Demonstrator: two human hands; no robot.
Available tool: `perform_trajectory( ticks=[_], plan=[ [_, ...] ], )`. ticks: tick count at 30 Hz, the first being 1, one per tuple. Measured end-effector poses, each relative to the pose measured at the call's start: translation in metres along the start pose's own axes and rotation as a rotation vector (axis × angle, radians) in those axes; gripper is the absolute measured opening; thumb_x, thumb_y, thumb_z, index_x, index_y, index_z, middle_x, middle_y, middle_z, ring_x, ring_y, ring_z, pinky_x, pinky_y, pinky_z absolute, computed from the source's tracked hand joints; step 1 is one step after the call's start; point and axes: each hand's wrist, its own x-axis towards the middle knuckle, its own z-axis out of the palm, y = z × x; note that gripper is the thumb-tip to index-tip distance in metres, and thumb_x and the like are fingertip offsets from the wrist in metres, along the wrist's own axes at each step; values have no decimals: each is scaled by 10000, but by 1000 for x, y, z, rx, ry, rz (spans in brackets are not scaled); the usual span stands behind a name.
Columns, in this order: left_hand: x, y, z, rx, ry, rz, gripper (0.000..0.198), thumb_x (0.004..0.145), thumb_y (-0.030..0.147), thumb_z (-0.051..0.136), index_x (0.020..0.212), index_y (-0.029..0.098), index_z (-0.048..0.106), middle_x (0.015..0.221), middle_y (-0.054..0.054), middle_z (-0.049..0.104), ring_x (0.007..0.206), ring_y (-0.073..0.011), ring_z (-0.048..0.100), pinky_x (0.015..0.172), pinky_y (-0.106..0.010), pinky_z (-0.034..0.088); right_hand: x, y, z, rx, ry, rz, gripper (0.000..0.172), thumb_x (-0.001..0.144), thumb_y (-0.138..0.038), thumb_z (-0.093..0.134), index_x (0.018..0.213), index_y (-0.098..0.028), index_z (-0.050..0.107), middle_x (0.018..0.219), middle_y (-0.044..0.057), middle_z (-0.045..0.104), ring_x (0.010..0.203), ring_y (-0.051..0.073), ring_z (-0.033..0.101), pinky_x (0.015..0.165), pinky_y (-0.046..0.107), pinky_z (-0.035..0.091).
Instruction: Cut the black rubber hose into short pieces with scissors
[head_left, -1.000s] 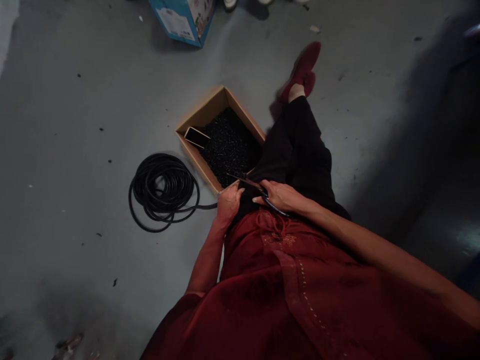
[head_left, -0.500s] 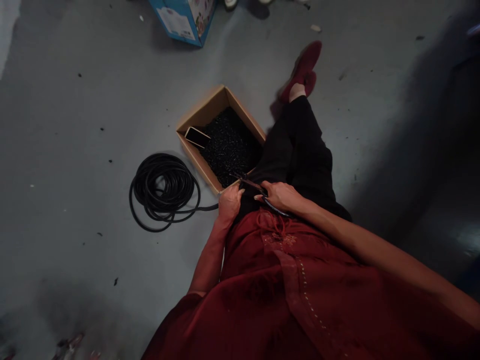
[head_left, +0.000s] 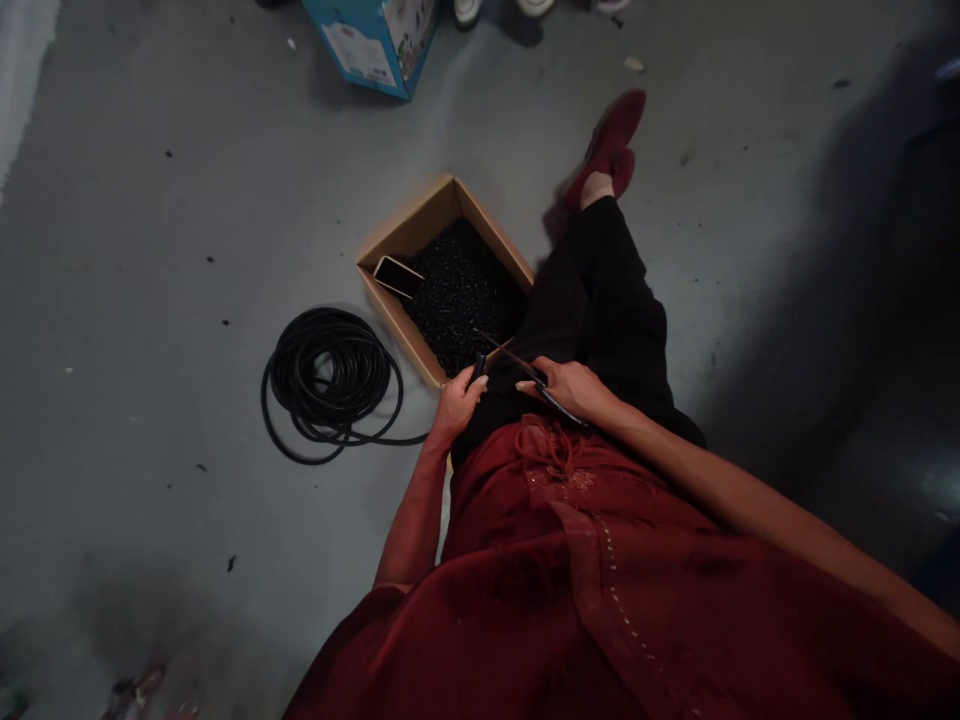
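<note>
My left hand (head_left: 457, 405) is shut on a black rubber tube (head_left: 478, 367), whose short end sticks up from my fist beside the corner of a cardboard box (head_left: 397, 335). My right hand (head_left: 570, 390) grips a pair of scissors (head_left: 517, 363) with dark handles, and their parted blades point toward the tube end. The tube runs back under my left wrist to a loose coil (head_left: 330, 385) on the floor. Small black tube pieces (head_left: 465, 295) fill the box, and a flat dark rectangular object (head_left: 397, 277) lies on them.
I am sitting on a grey concrete floor (head_left: 165, 300) scattered with dark bits. My black trousers and a red shoe (head_left: 606, 145) lie to the right of the box. A blue-and-white carton (head_left: 367, 45) and several shoe tips stand at the top edge.
My left hand has moved up and away from the box corner, with the tube end now showing above my fist. The scissor blades have parted and shifted slightly toward it.
</note>
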Motion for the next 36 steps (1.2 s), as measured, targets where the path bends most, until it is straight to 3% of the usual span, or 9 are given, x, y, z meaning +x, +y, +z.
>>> perform_trajectory(
  ticks=[8, 13, 19, 24, 28, 33, 36],
  plan=[
    [1, 0, 0, -66, 7, 48, 444, 867, 305, 490, 1289, 174, 526, 931, -39, 681, 776, -134, 606, 741, -261, 493, -13, 18, 4, 75, 9, -137, 499, 878, -613, 380, 1146, -225, 541, 979, 87, 691, 876, 253, 645, 664, 272, 401],
    [2, 7, -2, -98, -15, 44, 428, 875, 313, 481, 1275, 169, 537, 890, -29, 674, 729, -128, 594, 708, -258, 495, -22, 23, 3, 62, 12, -199, 496, 875, -602, 409, 1150, -204, 520, 1045, 101, 670, 906, 247, 635, 689, 277, 407],
    [2, 13, 1, -120, -7, 67, 445, 871, 300, 499, 1290, 152, 529, 1144, -85, 649, 1023, -188, 599, 907, -318, 471, -23, 16, 0, 37, 11, -200, 507, 876, -611, 402, 1152, -202, 522, 1078, 115, 661, 943, 254, 632, 711, 280, 409],
    [0, 12, 1, -148, -9, 96, 432, 854, 310, 541, 1260, 164, 557, 1206, -85, 629, 1134, -217, 560, 994, -358, 428, -19, 14, 3, 13, 33, -181, 509, 875, -620, 392, 1118, -198, 543, 1028, 122, 676, 894, 268, 640, 650, 280, 395],
    [0, 7, 5, -204, -3, 101, 443, 832, 333, 582, 1242, 168, 559, 1196, -85, 634, 1100, -212, 585, 976, -361, 446, -17, 14, 2, 70, 66, -152, 465, 882, -595, 400, 1101, -216, 556, 978, 97, 691, 858, 251, 641, 643, 275, 389],
    [-1, 5, 10, -196, 163, 17, 421, 813, 344, 612, 1184, 148, 575, 1078, -95, 665, 873, -181, 646, 772, -301, 522, -15, 10, -2, 103, 71, -136, 478, 879, -595, 400, 1141, -226, 554, 956, 87, 694, 843, 245, 639, 652, 277, 390],
    [-2, 10, 9, -137, 200, -5, 358, 841, 318, 569, 1147, 133, 589, 1011, -85, 670, 756, -147, 634, 716, -274, 505, -14, 7, -3, 102, 66, -138, 483, 881, -592, 395, 1147, -221, 551, 963, 94, 691, 849, 251, 638, 650, 282, 389]
  ],
)
